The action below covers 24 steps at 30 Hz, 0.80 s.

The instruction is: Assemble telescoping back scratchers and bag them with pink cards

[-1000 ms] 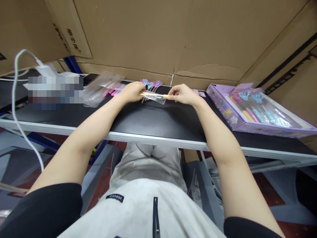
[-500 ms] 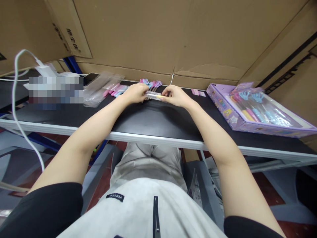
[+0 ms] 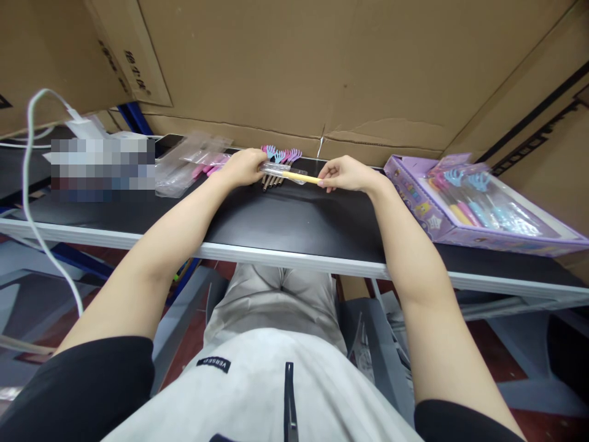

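Observation:
My left hand [image 3: 246,167] is closed around one end of a clear plastic sleeve [image 3: 273,168]. A slim yellow handle [image 3: 301,178] extends rightward from the sleeve; how much of it lies inside is hard to make out. My right hand [image 3: 345,174] pinches the handle's far end between thumb and fingers. Just behind lie several back scratchers [image 3: 281,155] with pink, blue and purple claw heads and thin metal rods. Pink handles [image 3: 207,166] lie left of my left hand, partly covered by it.
Clear plastic bags [image 3: 177,169] lie on the left of the black table [image 3: 294,224]. A purple display box [image 3: 442,215] with packed back scratchers stands on the right. A white cable [image 3: 28,184] hangs at far left. Cardboard [image 3: 285,67] walls the back.
My right hand has moved right, drawing apart from my left hand. Much more of the yellow handle now shows between them. The small pink cards are now hidden behind my right hand.

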Motion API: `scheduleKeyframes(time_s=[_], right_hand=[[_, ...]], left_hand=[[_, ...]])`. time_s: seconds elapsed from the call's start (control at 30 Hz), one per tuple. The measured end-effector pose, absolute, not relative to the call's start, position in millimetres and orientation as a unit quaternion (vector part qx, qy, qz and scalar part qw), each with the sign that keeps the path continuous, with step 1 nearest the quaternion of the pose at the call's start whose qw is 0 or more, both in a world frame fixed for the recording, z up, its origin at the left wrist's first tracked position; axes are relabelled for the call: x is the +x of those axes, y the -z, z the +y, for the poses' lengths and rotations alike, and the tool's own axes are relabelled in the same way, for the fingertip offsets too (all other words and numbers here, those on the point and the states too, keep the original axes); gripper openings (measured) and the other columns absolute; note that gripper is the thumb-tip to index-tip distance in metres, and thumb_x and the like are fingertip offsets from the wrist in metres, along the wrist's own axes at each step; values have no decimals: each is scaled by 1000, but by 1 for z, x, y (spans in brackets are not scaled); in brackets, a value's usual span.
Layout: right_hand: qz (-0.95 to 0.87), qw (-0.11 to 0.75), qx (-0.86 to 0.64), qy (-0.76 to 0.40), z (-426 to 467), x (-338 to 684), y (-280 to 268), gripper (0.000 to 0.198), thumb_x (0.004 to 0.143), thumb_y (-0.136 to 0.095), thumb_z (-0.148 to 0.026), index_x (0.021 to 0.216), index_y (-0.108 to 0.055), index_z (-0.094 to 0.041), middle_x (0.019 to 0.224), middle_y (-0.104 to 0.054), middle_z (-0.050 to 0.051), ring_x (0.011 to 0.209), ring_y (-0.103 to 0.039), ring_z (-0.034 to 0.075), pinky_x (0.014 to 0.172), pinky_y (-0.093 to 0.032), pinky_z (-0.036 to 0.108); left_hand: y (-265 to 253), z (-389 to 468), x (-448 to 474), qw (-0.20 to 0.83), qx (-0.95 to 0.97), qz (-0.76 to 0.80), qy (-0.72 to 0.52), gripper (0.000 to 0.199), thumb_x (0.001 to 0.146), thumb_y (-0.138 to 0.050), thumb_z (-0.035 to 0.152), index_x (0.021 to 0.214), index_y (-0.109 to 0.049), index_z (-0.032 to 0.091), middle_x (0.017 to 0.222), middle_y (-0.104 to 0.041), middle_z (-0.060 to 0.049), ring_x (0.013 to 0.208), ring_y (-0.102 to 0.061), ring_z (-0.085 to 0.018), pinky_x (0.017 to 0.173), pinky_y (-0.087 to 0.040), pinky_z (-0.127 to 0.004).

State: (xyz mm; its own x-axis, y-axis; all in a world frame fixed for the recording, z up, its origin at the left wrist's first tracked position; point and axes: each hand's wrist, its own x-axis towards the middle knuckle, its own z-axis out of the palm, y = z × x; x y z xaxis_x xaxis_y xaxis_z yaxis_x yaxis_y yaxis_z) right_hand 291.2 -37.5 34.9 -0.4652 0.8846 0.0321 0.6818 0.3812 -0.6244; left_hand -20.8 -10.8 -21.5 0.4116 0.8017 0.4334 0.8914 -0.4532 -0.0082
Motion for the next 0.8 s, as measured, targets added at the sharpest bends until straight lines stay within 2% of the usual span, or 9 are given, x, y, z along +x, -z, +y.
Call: scheduleKeyframes(time_s=[0.3, 0.57, 0.8], right_hand=[[-818, 234, -463, -248, -40, 276, -26, 30, 81, -97, -39, 85, -77, -17, 73, -74, 5, 62, -66, 14, 62, -58, 27], [-831, 268, -442, -203, -41, 260, -13, 24, 85, -90, -36, 88, -80, -15, 81, -77, 7, 76, -71, 18, 75, -59, 30], [-828, 272, -440, -216, -46, 252, -11, 26, 84, -90, -40, 89, -80, -16, 78, -77, 7, 76, -72, 20, 78, -60, 33]], left_hand=[[20, -16, -16, 113, -835, -503, 191, 17, 84, -59, 16, 95, -72, 19, 100, -75, -15, 103, -71, -33, 86, -53, -39], [19, -23, -4, 125, -849, -478, 187, 20, 85, -60, 16, 98, -75, 18, 98, -76, -15, 102, -71, -34, 86, -53, -39], [20, -25, -1, 125, -850, -476, 185, 20, 85, -59, 17, 97, -75, 17, 101, -77, -16, 101, -72, -33, 84, -53, -39]])
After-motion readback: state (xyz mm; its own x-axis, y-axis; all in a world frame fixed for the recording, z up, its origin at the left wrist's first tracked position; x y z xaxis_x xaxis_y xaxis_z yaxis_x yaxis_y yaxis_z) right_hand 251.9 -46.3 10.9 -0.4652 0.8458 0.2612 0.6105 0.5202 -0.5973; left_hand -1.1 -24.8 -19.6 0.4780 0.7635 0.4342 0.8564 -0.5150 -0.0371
